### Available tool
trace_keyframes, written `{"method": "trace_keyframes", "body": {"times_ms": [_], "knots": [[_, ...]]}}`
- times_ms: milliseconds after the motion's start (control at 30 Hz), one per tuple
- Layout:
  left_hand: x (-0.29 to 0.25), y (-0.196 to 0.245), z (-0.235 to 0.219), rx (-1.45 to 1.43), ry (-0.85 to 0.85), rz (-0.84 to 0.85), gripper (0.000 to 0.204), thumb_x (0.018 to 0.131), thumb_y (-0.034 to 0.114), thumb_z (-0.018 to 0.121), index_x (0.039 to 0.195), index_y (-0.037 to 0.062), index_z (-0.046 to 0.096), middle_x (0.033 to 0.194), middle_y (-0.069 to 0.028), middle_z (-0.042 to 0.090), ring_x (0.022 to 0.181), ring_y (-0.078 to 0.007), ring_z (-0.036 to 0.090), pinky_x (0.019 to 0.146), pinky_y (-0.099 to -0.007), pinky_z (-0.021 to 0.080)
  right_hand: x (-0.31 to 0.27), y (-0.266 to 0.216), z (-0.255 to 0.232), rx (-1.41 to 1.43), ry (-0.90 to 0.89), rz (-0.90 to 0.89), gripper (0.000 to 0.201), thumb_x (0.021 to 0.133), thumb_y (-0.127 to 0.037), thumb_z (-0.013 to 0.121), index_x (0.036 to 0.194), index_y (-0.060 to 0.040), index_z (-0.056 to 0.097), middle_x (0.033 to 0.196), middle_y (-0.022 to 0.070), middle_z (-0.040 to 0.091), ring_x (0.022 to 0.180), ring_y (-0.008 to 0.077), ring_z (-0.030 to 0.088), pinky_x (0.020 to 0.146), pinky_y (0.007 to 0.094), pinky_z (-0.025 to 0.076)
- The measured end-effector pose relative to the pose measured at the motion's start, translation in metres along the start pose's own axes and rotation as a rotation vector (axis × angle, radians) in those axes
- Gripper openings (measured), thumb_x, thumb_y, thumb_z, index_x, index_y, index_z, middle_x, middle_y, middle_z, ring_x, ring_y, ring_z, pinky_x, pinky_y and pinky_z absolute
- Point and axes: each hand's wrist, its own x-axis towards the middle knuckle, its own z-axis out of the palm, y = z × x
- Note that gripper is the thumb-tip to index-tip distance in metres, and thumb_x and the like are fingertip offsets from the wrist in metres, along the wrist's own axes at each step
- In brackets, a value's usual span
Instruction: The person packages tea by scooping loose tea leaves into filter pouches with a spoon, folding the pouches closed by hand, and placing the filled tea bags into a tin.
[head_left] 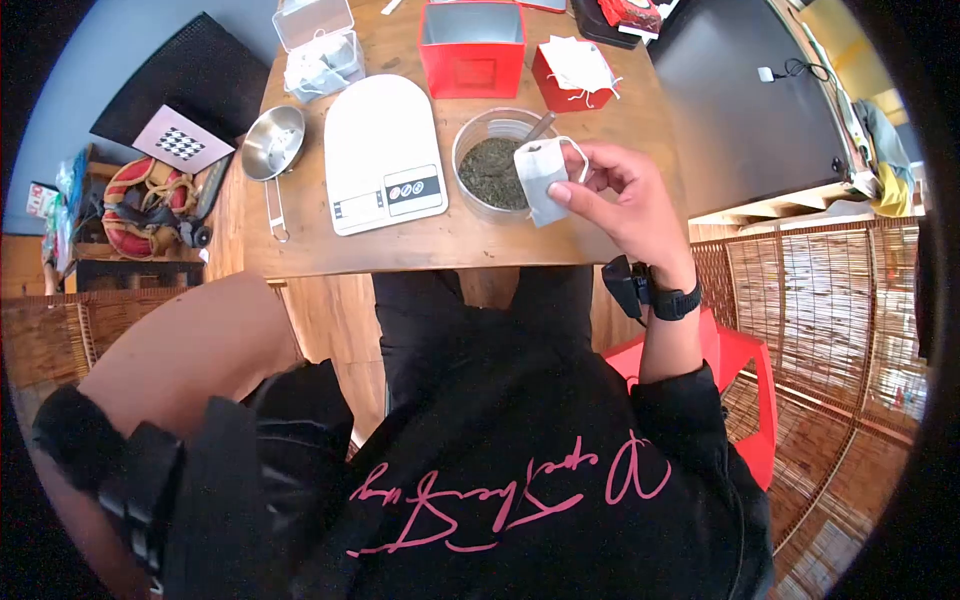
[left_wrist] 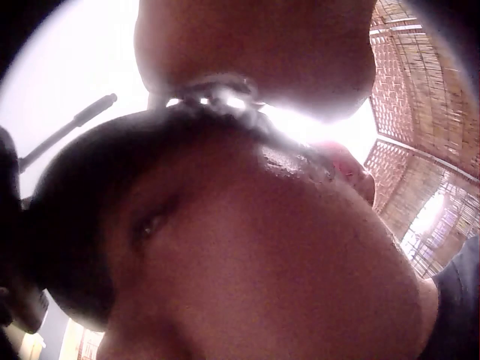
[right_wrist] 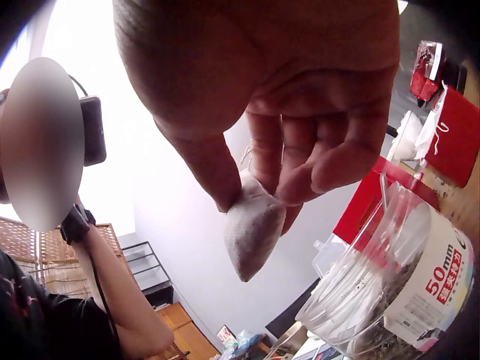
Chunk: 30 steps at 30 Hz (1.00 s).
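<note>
My right hand (head_left: 635,205) pinches a filled white tea bag (head_left: 542,182) between thumb and fingers, over the right rim of a clear tub of dried leaves (head_left: 490,172). A spoon handle (head_left: 541,125) sticks up from the tub. In the right wrist view the bag (right_wrist: 255,229) hangs below the thumb and fingertips, and the tub's printed label (right_wrist: 431,289) shows at the lower right. My left arm is raised towards my head. Part of the left hand (left_wrist: 255,49) fills the top of the left wrist view, above the head; its fingers cannot be made out.
A white scale (head_left: 382,140) lies left of the tub, with a long-handled metal cup (head_left: 272,145) beyond it. Behind stand a clear box of white bags (head_left: 325,65), an open red tin (head_left: 474,68) and a red box (head_left: 575,95) holding white bags. The wooden table's front edge (head_left: 330,268) is near my lap.
</note>
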Motion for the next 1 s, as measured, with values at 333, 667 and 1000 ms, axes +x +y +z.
{"method": "trace_keyframes", "body": {"times_ms": [333,667,1000], "knots": [[0.010,0.009,0.001,-0.001,0.015,0.063,0.040,0.102,0.023,0.038,0.105,-0.0073,0.064,0.099,-0.0224,0.067,0.092,-0.0328,0.064,0.088,-0.0473,0.052,0.009,0.014,-0.003,0.119,0.053,0.062,0.039,0.096,-0.013,0.072,0.131,0.0010,0.063,0.100,0.0026,0.074,0.084,0.0051,0.066,0.070,0.0214,0.052],[0.016,0.020,-0.001,0.017,0.023,0.116,0.039,0.102,0.023,0.038,0.103,-0.0060,0.064,0.098,-0.0205,0.067,0.091,-0.0309,0.063,0.086,-0.0457,0.052,0.020,0.010,-0.003,0.007,0.122,0.069,0.035,0.098,-0.016,0.070,0.129,-0.0003,0.063,0.107,0.0032,0.069,0.086,0.0069,0.065,0.073,0.0233,0.055],[0.020,0.028,-0.001,0.023,0.027,0.158,0.038,0.102,0.024,0.039,0.102,-0.0047,0.064,0.096,-0.0187,0.067,0.089,-0.0291,0.062,0.085,-0.0442,0.052,0.022,0.020,-0.002,-0.034,0.138,0.080,0.028,0.093,-0.010,0.075,0.118,-0.0017,0.067,0.100,0.0028,0.067,0.085,0.0062,0.063,0.075,0.0234,0.053]]}}
